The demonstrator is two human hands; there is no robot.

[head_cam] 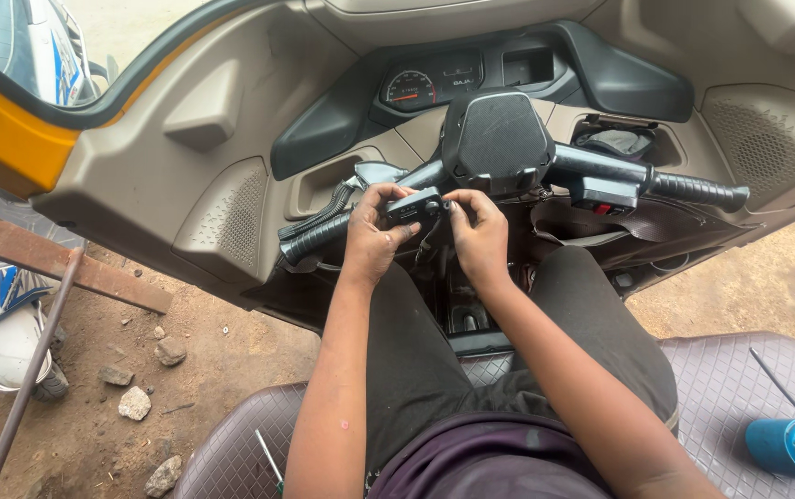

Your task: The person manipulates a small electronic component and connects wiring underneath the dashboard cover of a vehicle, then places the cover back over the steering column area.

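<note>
Both grips are closed on 1 small black switch unit [414, 205]: the left hand [371, 236] wraps its outer end with the thumb on top, the right hand [479, 233] pinches its inner end with the fingertips. The unit sits on the left handlebar [323, 233], just below and left of the black centre pad [497, 140]. Above the pad is the instrument dial [413, 90]. Right of the pad runs the right handlebar grip [697, 192]. A blue can [793, 449] stands on the quilted seat [721, 379], far below-right of the pad.

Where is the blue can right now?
In the head view, the blue can lies at the lower right on the quilted seat, beside the person's right thigh.
</note>
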